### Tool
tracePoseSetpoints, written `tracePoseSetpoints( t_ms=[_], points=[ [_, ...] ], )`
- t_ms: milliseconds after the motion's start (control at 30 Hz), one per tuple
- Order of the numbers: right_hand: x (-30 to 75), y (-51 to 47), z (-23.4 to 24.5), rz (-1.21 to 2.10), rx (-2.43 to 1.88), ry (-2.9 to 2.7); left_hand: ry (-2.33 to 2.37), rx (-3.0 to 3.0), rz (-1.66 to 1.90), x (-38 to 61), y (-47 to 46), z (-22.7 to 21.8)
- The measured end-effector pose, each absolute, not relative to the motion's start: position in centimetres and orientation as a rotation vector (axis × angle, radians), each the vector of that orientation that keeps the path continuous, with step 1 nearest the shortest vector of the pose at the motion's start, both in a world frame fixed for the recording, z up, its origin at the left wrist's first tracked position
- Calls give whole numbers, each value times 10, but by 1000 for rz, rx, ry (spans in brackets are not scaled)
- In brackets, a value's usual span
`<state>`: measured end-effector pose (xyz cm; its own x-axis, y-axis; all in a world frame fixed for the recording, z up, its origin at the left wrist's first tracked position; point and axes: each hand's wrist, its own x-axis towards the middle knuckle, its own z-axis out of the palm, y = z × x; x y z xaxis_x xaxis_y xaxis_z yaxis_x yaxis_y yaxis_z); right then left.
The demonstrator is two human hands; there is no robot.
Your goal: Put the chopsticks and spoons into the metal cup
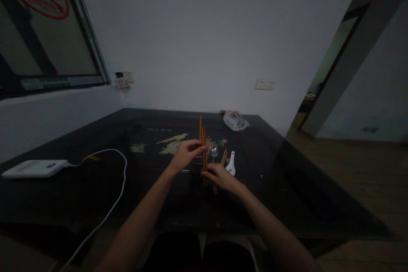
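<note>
One white power bank, cabled, on a black table. Left hand, fingers pinched on wooden chopsticks, near-upright, mid-table. Metal spoon, behind. Right hand, fingertips closed on the chopsticks lower down. White soup spoon, just beside; a stray knuckle might knock it. Uneven pinch could let one stick slip.

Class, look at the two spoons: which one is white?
The white Chinese soup spoon beside the person's right hand, its handle pointing away from the person. The other, a metal spoon, is silvery.
</note>
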<state>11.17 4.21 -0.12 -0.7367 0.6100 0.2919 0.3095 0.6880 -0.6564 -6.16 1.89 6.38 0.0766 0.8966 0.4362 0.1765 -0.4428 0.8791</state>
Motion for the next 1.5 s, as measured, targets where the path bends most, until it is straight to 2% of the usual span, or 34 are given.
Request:
tracePoseSetpoints(
  t_ms=[500, 767, 900, 1067, 1200, 1333, 1500],
  points=[
    [112, 41, -2, 743, -746, -2451, 1123, 1900, 1470, -61, 18, 62],
    [111, 40, 2, 879, -676, -2346, 1222, 1903, 1514, -69, 17, 69],
    [115, 43, 9, 967, -665, -2072, 1177, 1739, 1643, -77, 13, 84],
    [120, 62, 9, 970, -786, -1646, 1194, 1737, 1859, -94, 9, 123],
    [121, 78, 0, 989, -808, -1683, 1183, 1797, 1995, -107, 20, 156],
    [115, 83, -8, 1105, -837, -1806, 1216, 1867, 1883, -114, 43, 171],
    [96, 84, -12, 1117, -747, -1869, 1247, 1905, 1732, -114, 77, 158]
  ],
)
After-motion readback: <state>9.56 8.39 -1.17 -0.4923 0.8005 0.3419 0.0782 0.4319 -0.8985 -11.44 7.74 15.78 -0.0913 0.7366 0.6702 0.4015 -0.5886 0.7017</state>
